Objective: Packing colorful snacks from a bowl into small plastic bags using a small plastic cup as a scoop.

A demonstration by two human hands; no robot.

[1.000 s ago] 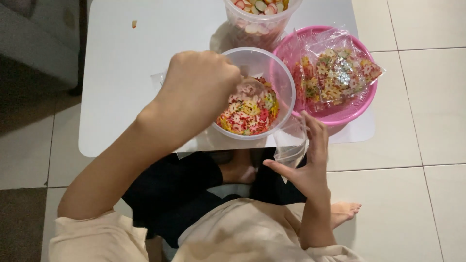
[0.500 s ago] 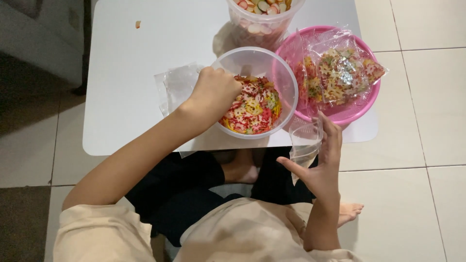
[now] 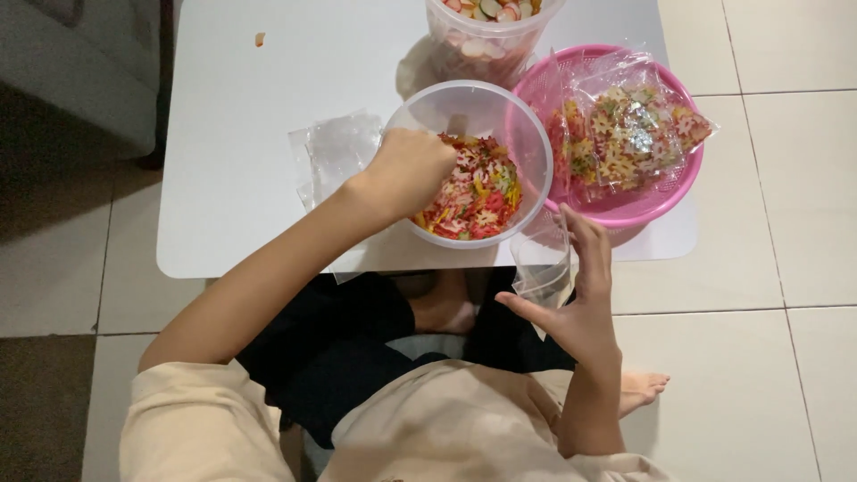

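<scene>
- Two hands at work over the white table (image 3: pixel 241 134), and everything is crowded along its right edge.
- Pink basket (image 3: pixel 665 192) sits at the near right corner, filled bags (image 3: pixel 629 134) heaped in it.
- Clear tub (image 3: pixel 469 107) touches the basket's left side, at the near edge; loose coloured crackers (image 3: pixel 478 192) lie inside — light, dry, brittle I'd judge, best scooped with cupped fingers, not squeezed.
- Spare bags (image 3: pixel 335 152) lie flat left of the tub.
- Left hand (image 3: pixel 411 170) is curled down among the crackers; what it has gathered I cannot tell.
- Right hand (image 3: pixel 580 299) pinches an empty bag (image 3: pixel 543 259) between thumb and fingers below the near edge — thin, slippery film, so grip the mouth.
- Compared with a second ago, the left hand has dropped deeper into the tub.
</scene>
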